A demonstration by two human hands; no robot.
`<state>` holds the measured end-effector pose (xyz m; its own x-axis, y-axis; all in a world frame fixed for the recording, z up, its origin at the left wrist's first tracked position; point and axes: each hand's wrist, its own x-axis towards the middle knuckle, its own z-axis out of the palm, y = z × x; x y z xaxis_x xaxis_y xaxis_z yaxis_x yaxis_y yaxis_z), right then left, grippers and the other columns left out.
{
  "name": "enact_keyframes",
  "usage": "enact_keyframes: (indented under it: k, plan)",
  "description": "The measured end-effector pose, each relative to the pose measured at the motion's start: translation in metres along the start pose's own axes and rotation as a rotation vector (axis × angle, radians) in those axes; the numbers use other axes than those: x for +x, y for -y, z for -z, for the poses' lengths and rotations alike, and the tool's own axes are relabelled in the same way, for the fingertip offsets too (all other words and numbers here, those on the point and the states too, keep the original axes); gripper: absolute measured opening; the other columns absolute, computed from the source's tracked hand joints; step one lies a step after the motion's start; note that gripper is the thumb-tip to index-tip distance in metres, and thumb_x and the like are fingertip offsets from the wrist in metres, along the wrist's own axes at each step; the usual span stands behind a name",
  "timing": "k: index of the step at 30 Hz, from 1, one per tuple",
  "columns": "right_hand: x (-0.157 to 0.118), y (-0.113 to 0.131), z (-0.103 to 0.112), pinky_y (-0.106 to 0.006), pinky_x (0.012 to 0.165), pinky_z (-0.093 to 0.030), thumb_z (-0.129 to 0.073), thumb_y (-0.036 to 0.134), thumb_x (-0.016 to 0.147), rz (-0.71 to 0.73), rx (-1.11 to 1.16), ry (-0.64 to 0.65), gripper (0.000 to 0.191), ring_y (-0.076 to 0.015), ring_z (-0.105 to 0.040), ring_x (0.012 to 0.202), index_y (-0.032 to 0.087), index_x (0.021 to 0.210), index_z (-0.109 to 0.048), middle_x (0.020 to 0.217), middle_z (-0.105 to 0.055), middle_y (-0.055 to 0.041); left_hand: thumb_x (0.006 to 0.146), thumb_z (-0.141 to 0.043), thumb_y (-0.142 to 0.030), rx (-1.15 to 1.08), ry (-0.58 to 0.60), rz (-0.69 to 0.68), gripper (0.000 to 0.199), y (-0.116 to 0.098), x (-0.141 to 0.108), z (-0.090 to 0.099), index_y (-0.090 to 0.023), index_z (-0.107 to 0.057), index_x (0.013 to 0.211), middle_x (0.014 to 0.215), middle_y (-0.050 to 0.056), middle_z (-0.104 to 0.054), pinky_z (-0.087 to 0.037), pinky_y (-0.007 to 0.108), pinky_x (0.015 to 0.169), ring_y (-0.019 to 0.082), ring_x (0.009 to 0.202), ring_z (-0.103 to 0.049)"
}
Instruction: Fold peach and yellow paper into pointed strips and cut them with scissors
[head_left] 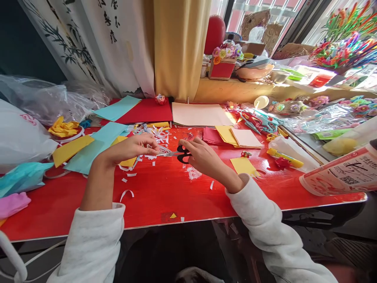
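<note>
Right hand (203,154) around black-handled scissors (176,153), left hand (134,147) narrow, its hold unclear, room toward near edge (206,219) of red table (159,192)

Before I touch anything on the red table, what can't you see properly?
All in the head view:
- What the left hand may be pinching by the scissors: too small, and its fingers cover it.
- Part of the yellow paper behind the left wrist: the arm hides it.
- The far end of the big cup: cut off by the right edge.
- The white bag's other side: cut off by the left edge.
</note>
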<state>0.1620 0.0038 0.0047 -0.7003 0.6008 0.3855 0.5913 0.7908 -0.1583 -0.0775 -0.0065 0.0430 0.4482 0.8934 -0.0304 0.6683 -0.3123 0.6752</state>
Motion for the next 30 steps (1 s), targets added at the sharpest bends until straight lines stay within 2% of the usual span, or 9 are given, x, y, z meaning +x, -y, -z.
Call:
enact_keyframes:
  k: [4, 6, 8, 11, 14, 17, 19, 24, 30]
  plan:
    - [-0.002, -0.017, 0.000, -0.034, 0.077, -0.038, -0.037, 0.004, 0.081, -0.052, -0.172, -0.156, 0.032, -0.0205, -0.044, 0.085, 0.016, 0.107, -0.052, 0.086, -0.059, -0.0083, 0.073, -0.058, -0.039, -0.084, 0.002, 0.001, 0.018, -0.001, -0.009, 0.007, -0.021, -0.062, 0.070, 0.083, 0.001, -0.056, -0.039, 0.025, 0.073, 0.016, 0.082, -0.052]
    - [-0.005, -0.031, 0.003, -0.035, 0.078, -0.039, -0.035, 0.003, 0.081, -0.121, -0.184, -0.250, 0.030, -0.0215, -0.045, 0.090, 0.016, 0.099, -0.055, 0.083, -0.059, -0.0088, 0.072, -0.061, -0.034, -0.172, -0.144, -0.030, 0.014, 0.002, -0.014, 0.011, -0.020, -0.061, 0.068, 0.079, 0.001, -0.054, -0.039, 0.023, 0.070, 0.014, 0.077, -0.051]
    - [-0.006, -0.041, 0.008, -0.036, 0.083, -0.039, -0.033, 0.000, 0.079, -0.161, -0.142, -0.325, 0.035, -0.0213, -0.045, 0.096, 0.015, 0.103, -0.054, 0.086, -0.059, -0.0086, 0.072, -0.061, -0.031, -0.311, -0.329, -0.073, 0.011, 0.004, -0.016, 0.012, -0.020, -0.060, 0.069, 0.085, 0.000, -0.054, -0.039, 0.021, 0.070, 0.013, 0.082, -0.050]
    - [-0.006, -0.040, 0.014, -0.036, 0.090, -0.040, -0.033, 0.001, 0.080, -0.094, -0.033, -0.372, 0.044, -0.0199, -0.044, 0.104, 0.017, 0.119, -0.046, 0.095, -0.058, -0.0073, 0.069, -0.065, -0.030, -0.432, -0.361, -0.063, 0.012, 0.002, -0.010, 0.006, -0.019, -0.062, 0.074, 0.097, 0.002, -0.057, -0.041, 0.022, 0.075, 0.015, 0.092, -0.052]
    - [-0.004, -0.031, 0.014, -0.038, 0.094, -0.039, -0.035, 0.006, 0.082, -0.045, 0.077, -0.367, 0.045, -0.0197, -0.043, 0.111, 0.020, 0.124, -0.040, 0.106, -0.056, -0.0073, 0.067, -0.067, -0.034, -0.513, -0.403, 0.012, 0.021, -0.002, 0.000, -0.006, -0.019, -0.063, 0.082, 0.081, 0.001, -0.059, -0.043, 0.023, 0.067, 0.012, 0.072, -0.055]
    - [-0.005, -0.030, 0.010, -0.037, 0.090, -0.042, -0.038, 0.012, 0.084, -0.119, 0.264, -0.316, 0.049, -0.0180, -0.050, 0.102, 0.020, 0.132, -0.028, 0.107, -0.055, -0.0081, 0.066, -0.068, -0.036, -0.517, -0.422, 0.041, 0.025, -0.003, 0.009, -0.014, -0.018, -0.065, 0.082, 0.078, 0.001, -0.059, -0.044, 0.022, 0.064, 0.011, 0.068, -0.055]
    - [-0.005, -0.032, 0.007, -0.035, 0.087, -0.044, -0.043, 0.018, 0.085, -0.196, 0.409, -0.280, 0.053, -0.0163, -0.053, 0.095, 0.019, 0.134, -0.022, 0.104, -0.054, -0.0082, 0.067, -0.067, -0.039, -0.504, -0.399, 0.063, 0.026, -0.001, 0.011, -0.017, -0.018, -0.065, 0.083, 0.079, 0.001, -0.060, -0.044, 0.023, 0.065, 0.011, 0.069, -0.055]
    - [-0.003, -0.032, -0.002, -0.032, 0.085, -0.045, -0.049, 0.027, 0.084, -0.305, 0.798, -0.209, 0.048, -0.0143, -0.053, 0.094, 0.022, 0.129, -0.032, 0.101, -0.053, -0.0056, 0.072, -0.060, -0.041, -0.470, -0.399, 0.056, 0.032, 0.001, 0.014, -0.022, -0.019, -0.062, 0.095, 0.089, 0.005, -0.063, -0.043, 0.026, 0.068, 0.016, 0.081, -0.056]
    - [-0.003, -0.026, -0.008, -0.035, 0.087, -0.046, -0.053, 0.026, 0.079, -0.477, 1.257, -0.208, 0.071, -0.0157, -0.058, 0.096, 0.020, 0.136, -0.012, 0.094, -0.056, -0.0052, 0.075, -0.057, -0.027, -0.508, -0.448, -0.067, 0.036, -0.004, 0.014, -0.024, -0.021, -0.051, 0.110, 0.101, 0.005, -0.061, -0.044, 0.027, 0.073, 0.018, 0.097, -0.054]
